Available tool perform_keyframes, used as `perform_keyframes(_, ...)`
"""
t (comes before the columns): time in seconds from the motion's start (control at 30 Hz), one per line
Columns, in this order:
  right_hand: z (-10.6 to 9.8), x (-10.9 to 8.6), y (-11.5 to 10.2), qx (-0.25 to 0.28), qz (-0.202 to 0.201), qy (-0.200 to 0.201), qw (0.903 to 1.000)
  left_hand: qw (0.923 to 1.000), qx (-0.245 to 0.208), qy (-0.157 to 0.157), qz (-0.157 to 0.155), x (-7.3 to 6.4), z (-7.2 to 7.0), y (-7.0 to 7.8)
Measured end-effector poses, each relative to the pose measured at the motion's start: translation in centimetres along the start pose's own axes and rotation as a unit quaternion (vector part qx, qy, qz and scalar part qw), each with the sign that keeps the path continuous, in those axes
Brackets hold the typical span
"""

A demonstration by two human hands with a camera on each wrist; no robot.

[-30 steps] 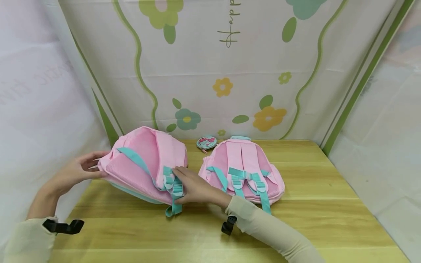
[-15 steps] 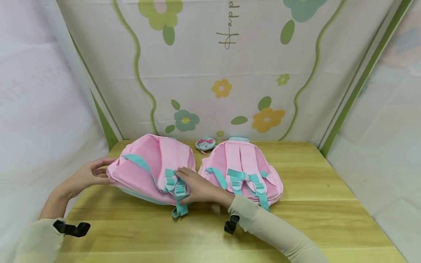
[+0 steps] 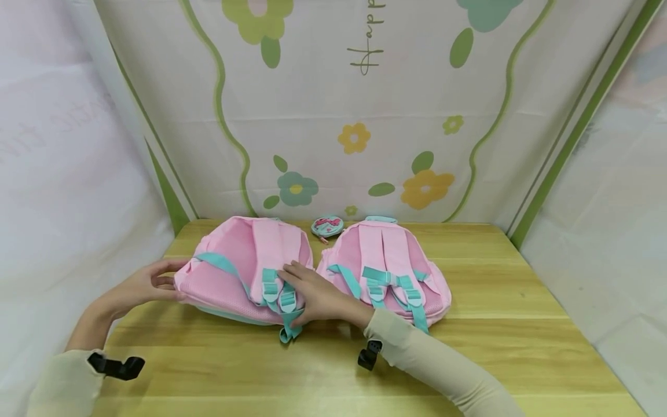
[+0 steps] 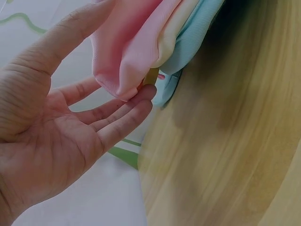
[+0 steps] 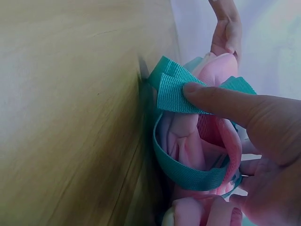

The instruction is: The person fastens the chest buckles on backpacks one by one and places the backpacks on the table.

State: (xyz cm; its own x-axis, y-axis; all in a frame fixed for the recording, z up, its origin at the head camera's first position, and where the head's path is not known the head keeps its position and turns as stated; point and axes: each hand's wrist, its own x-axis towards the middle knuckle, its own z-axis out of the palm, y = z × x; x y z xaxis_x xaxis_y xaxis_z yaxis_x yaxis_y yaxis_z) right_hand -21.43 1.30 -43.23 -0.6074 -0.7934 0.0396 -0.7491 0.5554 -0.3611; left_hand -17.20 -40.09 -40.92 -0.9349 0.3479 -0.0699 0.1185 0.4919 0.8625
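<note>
- Head view: we see the left pink backpack (image 3: pixel 239 266) left of the frame's centre, with its straps upward, and the right pink backpack (image 3: pixel 385 255) just beside it, on the worktop (image 3: pixel 500 336). A round pouch (image 3: pixel 327 226) is behind. Compared with one second ago, the left one has come lower, farther right and less tilted; so we judge its placing nearly settled, though the left hand (image 3: pixel 142 286) and right hand (image 3: pixel 320 296) do not release it.
- Left wrist view: at the upper centre, the left fingers hold its corner, narrowly, thumb above.
- Right wrist view: at the centre, the right thumb presses a teal strap (image 5: pixel 176 96), other fingers partly hidden behind; we understand this as a grip.
</note>
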Motion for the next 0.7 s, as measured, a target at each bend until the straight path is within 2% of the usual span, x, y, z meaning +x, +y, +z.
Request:
perform_keyframes(0.47,-0.4,-0.1,0.1,-0.019,0.022,0.009,0.9996,0.9996,-0.004,-0.024,-0.012,0.3,0.9,-1.0)
perform_keyframes(0.7,-0.2,0.0,0.1,-0.023,0.028,0.022,0.9991,0.9992,0.015,-0.035,-0.008,0.3,1.1,-1.1)
